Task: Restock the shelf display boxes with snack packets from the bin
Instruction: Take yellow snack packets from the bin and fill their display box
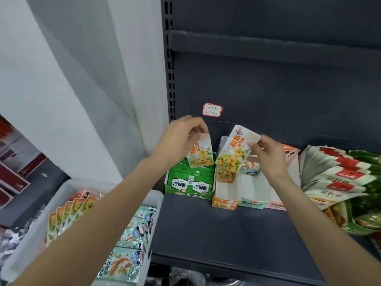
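Glossy foil packets (201,153), matt metal shelf (237,230)

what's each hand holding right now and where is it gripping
Left hand pinches one orange snack packet at its top edge; right hand pinches another along its right side.

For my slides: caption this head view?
Each hand lowers a packet toward the boxes.

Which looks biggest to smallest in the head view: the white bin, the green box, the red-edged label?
1. White bin, though it sits nearest the camera.
2. Green box.
3. Red-edged label.
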Demonstrator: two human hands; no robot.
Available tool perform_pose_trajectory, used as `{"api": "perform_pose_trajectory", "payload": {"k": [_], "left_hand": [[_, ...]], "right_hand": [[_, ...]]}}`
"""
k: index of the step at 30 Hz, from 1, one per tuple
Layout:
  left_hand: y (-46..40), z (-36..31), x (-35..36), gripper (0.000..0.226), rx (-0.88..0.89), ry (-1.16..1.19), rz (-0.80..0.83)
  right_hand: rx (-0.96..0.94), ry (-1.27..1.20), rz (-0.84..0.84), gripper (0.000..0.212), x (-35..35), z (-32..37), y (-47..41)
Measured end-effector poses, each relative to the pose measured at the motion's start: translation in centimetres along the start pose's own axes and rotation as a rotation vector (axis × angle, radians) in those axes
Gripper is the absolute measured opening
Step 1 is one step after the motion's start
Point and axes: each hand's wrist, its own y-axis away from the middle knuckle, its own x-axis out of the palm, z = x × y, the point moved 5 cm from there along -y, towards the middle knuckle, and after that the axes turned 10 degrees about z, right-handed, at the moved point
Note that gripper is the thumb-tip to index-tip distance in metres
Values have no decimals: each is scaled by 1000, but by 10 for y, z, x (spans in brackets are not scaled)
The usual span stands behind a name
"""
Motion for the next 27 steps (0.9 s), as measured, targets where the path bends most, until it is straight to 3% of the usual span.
{"api": "perform_pose_trajectory", "payload": {"k": [8,14,20,27], "left_hand": [[-10,1,8,11,-25,15,26],[-14,0,12,14,-42,23,37],[-14,1,12,18,-48,14,33],[-10,6,13,18,-72,-4,53]], "right_hand": [[50,115,45,7,-5,-22,-12],[3,323,-60,16,-3,-32,-25],[-44,481,89,22,24,-41,-19],[-61,509,-20,20,21,-47,-15]]}}
